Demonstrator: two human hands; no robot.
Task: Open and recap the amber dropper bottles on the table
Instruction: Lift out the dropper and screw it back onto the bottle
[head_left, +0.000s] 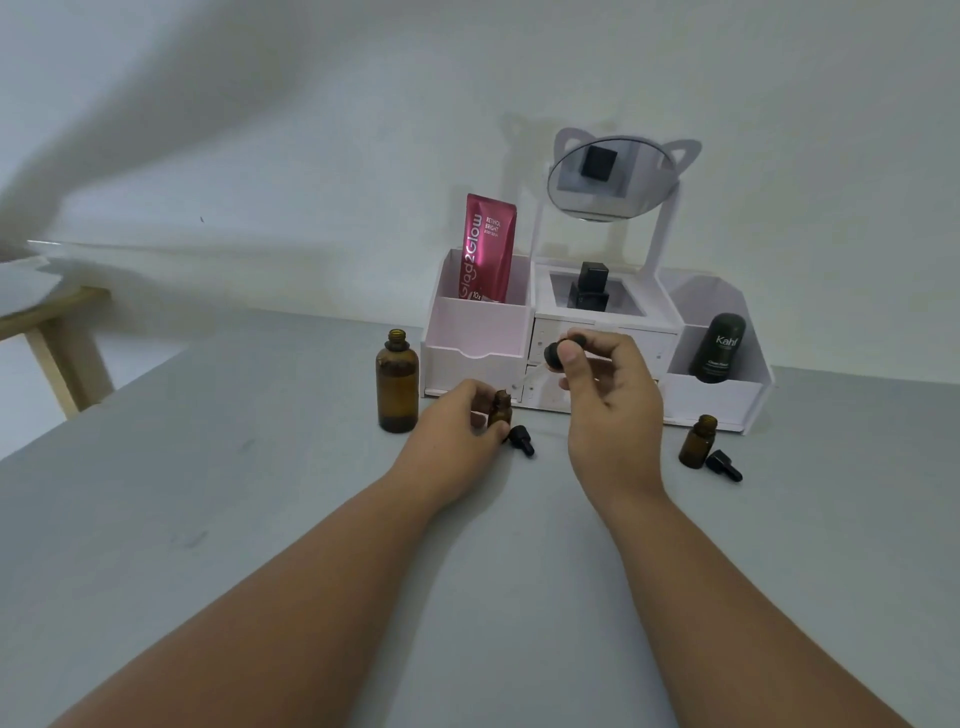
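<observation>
a white organizer (478, 332) with a cat-ear mirror (613, 179) holds a pink tube (485, 249) and dark bottles.

Head view, looking forward-down over table (208, 519), near hands.

Both bare forearms reach forward from the bottom edge, the left forearm (291, 582) angling inward and the right forearm (727, 597) running straighter. The left grip (460, 418) sits lower, its fingers and thumb curled round a small amber bottle (502, 407). The right grip (610, 400) is raised higher, wrist bent, with thumb and fingertips pinching a black dropper cap (555, 355) and the remaining fingers loosely curled.
</observation>
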